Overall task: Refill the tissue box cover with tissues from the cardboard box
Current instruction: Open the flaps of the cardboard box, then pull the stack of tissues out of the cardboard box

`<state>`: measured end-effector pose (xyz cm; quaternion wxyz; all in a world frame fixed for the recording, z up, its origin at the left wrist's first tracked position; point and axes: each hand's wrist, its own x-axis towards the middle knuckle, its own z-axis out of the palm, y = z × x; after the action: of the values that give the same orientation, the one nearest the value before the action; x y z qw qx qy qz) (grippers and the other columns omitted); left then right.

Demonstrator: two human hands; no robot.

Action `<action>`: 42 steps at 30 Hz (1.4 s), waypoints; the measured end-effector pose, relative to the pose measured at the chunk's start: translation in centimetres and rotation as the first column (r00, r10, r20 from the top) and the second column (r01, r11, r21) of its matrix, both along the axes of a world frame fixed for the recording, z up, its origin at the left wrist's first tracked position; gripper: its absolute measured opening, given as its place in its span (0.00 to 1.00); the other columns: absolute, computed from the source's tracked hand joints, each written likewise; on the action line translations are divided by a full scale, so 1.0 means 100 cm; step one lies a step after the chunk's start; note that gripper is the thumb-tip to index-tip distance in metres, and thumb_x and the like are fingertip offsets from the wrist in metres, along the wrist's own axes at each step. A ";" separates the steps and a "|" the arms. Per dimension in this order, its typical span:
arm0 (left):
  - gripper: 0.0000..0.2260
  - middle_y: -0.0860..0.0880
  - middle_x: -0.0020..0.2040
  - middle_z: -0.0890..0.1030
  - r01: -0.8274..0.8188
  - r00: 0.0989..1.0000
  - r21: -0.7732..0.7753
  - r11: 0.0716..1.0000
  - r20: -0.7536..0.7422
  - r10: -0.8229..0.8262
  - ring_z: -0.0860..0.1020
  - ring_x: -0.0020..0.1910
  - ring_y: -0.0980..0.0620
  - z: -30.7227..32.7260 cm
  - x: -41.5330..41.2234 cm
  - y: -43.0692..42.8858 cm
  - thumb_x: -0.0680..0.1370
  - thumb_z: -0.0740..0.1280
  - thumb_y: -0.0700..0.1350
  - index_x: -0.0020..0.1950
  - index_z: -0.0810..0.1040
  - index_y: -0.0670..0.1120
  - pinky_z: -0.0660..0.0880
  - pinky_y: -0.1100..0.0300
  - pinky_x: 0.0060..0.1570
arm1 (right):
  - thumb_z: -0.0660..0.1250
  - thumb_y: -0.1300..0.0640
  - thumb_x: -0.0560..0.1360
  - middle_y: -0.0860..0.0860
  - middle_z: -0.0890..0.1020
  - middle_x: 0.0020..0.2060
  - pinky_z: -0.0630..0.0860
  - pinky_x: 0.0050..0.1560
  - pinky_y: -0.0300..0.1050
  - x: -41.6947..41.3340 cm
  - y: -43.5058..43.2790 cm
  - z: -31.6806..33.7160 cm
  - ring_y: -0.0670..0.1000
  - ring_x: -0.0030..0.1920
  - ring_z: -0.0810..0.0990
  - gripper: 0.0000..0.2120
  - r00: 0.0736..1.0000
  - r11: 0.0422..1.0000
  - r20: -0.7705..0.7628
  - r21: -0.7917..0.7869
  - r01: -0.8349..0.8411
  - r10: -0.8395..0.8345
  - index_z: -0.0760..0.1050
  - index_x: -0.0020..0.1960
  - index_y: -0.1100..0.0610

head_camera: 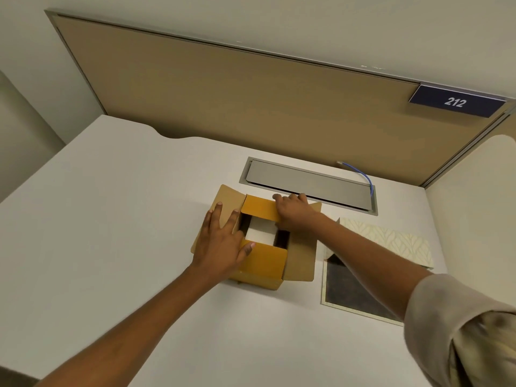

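Note:
A brown cardboard box (300, 258) stands mid-desk with its flaps partly folded out. White tissues (261, 233) show through the gap in its top. My left hand (220, 244) lies flat with fingers spread on the box's left flap, thumb on the near yellow flap. My right hand (293, 212) presses on the far yellow flap, fingers reaching over its back edge. To the right lies the tissue box cover (360, 277), cream with a leaf pattern, its dark inside facing up and its lid (391, 241) folded back.
A white desk (125, 219) carries everything. A grey metal cable hatch (307, 181) is set in it behind the box, with a blue cable (363, 174) at its right end. A tan partition (223, 93) with a "212" sign (455, 101) stands behind.

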<state>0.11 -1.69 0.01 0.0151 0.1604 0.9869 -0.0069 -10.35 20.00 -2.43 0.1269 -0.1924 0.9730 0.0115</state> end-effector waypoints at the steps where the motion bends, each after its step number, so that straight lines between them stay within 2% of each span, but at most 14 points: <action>1: 0.32 0.46 0.75 0.65 -0.005 1.000 0.016 1.000 -0.030 0.006 0.49 0.76 0.36 0.006 0.007 -0.002 0.76 0.42 0.66 0.51 0.82 0.52 0.44 0.41 0.72 | 0.68 0.47 0.74 0.57 0.77 0.56 0.60 0.64 0.57 -0.004 0.004 0.005 0.60 0.60 0.72 0.35 0.998 0.998 0.049 -0.060 0.035 -0.032 0.56 0.73 0.58; 3: 0.33 0.46 0.71 0.71 -0.011 0.996 0.057 0.998 -0.083 0.016 0.56 0.74 0.36 0.013 0.023 -0.004 0.77 0.43 0.65 0.43 0.84 0.51 0.52 0.39 0.72 | 0.67 0.47 0.75 0.56 0.78 0.52 0.61 0.60 0.54 -0.016 0.014 0.016 0.59 0.57 0.74 0.32 0.990 0.984 0.109 -0.145 0.106 -0.091 0.58 0.73 0.57; 5: 0.34 0.45 0.67 0.76 -0.033 0.994 0.102 0.994 -0.101 0.043 0.62 0.71 0.36 0.010 0.039 -0.005 0.78 0.42 0.64 0.38 0.84 0.49 0.58 0.39 0.70 | 0.66 0.48 0.76 0.57 0.80 0.53 0.62 0.59 0.54 -0.029 0.025 0.025 0.59 0.58 0.75 0.29 0.982 0.961 0.119 -0.216 0.170 -0.147 0.61 0.72 0.58; 8: 0.33 0.45 0.64 0.78 -0.081 0.992 0.104 0.991 -0.088 0.091 0.66 0.68 0.36 -0.006 0.057 -0.008 0.78 0.45 0.64 0.36 0.84 0.49 0.62 0.38 0.68 | 0.66 0.48 0.77 0.57 0.80 0.56 0.62 0.60 0.55 -0.048 0.038 0.031 0.60 0.62 0.72 0.27 0.971 0.934 0.066 -0.267 0.238 -0.229 0.63 0.71 0.59; 12: 0.22 0.43 0.63 0.79 -0.072 0.997 -0.010 0.997 -0.024 0.072 0.68 0.67 0.34 -0.034 0.072 -0.015 0.74 0.61 0.63 0.33 0.82 0.47 0.66 0.38 0.65 | 0.65 0.49 0.77 0.61 0.78 0.54 0.63 0.56 0.57 -0.064 0.042 0.030 0.63 0.62 0.67 0.25 0.962 0.946 0.017 -0.178 0.273 -0.274 0.65 0.67 0.62; 15: 0.18 0.41 0.62 0.79 -0.077 0.997 -0.047 0.996 -0.009 0.077 0.70 0.65 0.34 -0.047 0.079 -0.016 0.66 0.74 0.62 0.32 0.81 0.46 0.69 0.39 0.62 | 0.65 0.50 0.77 0.62 0.77 0.54 0.62 0.54 0.56 -0.070 0.040 0.026 0.63 0.62 0.65 0.21 0.966 0.962 -0.039 -0.107 0.252 -0.257 0.67 0.61 0.63; 20: 0.23 0.40 0.66 0.76 -0.085 0.995 -0.062 0.994 -0.049 0.082 0.68 0.67 0.34 -0.060 0.082 -0.014 0.65 0.74 0.63 0.40 0.84 0.42 0.67 0.41 0.64 | 0.63 0.46 0.78 0.60 0.77 0.59 0.62 0.61 0.59 -0.071 0.038 0.013 0.65 0.69 0.60 0.23 0.973 0.976 -0.116 0.055 0.209 -0.202 0.69 0.62 0.63; 24: 0.24 0.40 0.66 0.76 -0.122 0.991 -0.019 0.992 -0.064 0.120 0.65 0.67 0.35 -0.055 0.081 -0.010 0.64 0.74 0.63 0.41 0.83 0.42 0.67 0.40 0.63 | 0.64 0.48 0.77 0.62 0.73 0.63 0.61 0.63 0.60 -0.067 0.032 0.014 0.66 0.71 0.57 0.24 0.966 0.974 -0.163 0.071 0.216 -0.202 0.67 0.65 0.64; 27: 0.21 0.39 0.67 0.75 -0.142 0.982 0.086 0.986 -0.111 0.151 0.66 0.67 0.33 -0.040 0.079 -0.003 0.67 0.73 0.61 0.42 0.82 0.42 0.71 0.40 0.60 | 0.64 0.56 0.73 0.64 0.70 0.67 0.62 0.64 0.61 -0.054 0.018 0.028 0.66 0.71 0.58 0.24 0.930 0.996 -0.356 -0.022 0.088 -0.090 0.67 0.67 0.63; 30: 0.18 0.39 0.67 0.74 -0.107 0.978 0.141 0.984 -0.162 0.130 0.70 0.66 0.34 -0.030 0.074 0.006 0.69 0.72 0.57 0.45 0.81 0.42 0.72 0.42 0.59 | 0.67 0.55 0.71 0.64 0.71 0.66 0.64 0.63 0.60 -0.030 0.004 0.033 0.66 0.69 0.63 0.25 0.841 0.973 -0.501 0.012 -0.231 0.206 0.70 0.66 0.62; 32: 0.15 0.39 0.65 0.75 -0.063 0.983 0.157 0.986 -0.163 0.089 0.73 0.62 0.37 -0.028 0.067 0.013 0.70 0.71 0.53 0.47 0.80 0.43 0.74 0.45 0.56 | 0.71 0.51 0.71 0.62 0.74 0.64 0.67 0.61 0.58 -0.018 -0.005 0.024 0.64 0.67 0.67 0.25 0.778 0.892 -0.454 0.095 -0.442 0.434 0.72 0.64 0.60; 35: 0.11 0.40 0.65 0.76 -0.055 0.993 0.161 0.985 -0.092 0.070 0.76 0.55 0.41 -0.033 0.054 0.025 0.72 0.68 0.49 0.50 0.78 0.44 0.75 0.49 0.47 | 0.76 0.50 0.69 0.60 0.75 0.63 0.69 0.60 0.56 -0.010 -0.020 0.003 0.61 0.66 0.69 0.30 0.752 0.782 -0.216 0.182 -0.596 0.623 0.71 0.67 0.59; 38: 0.11 0.42 0.69 0.72 -0.087 0.996 0.111 0.990 0.025 0.084 0.73 0.57 0.44 -0.037 0.038 0.033 0.76 0.62 0.47 0.57 0.76 0.46 0.73 0.53 0.48 | 0.76 0.49 0.68 0.59 0.69 0.70 0.65 0.63 0.55 -0.008 -0.031 -0.009 0.60 0.69 0.64 0.39 0.783 0.749 -0.034 0.318 -0.581 0.622 0.63 0.73 0.57; 42: 0.10 0.44 0.67 0.71 -0.100 0.985 0.065 0.993 0.146 0.090 0.72 0.56 0.45 -0.044 0.017 0.039 0.79 0.60 0.47 0.58 0.72 0.46 0.70 0.56 0.44 | 0.76 0.49 0.68 0.58 0.68 0.70 0.65 0.61 0.53 -0.012 -0.040 -0.010 0.60 0.68 0.64 0.41 0.781 0.685 0.009 0.475 -0.553 0.624 0.60 0.74 0.57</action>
<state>1.80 2.25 -4.36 0.0802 0.1136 0.9894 0.0411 -11.59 15.99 -3.46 0.0823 -0.4587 0.8351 0.2923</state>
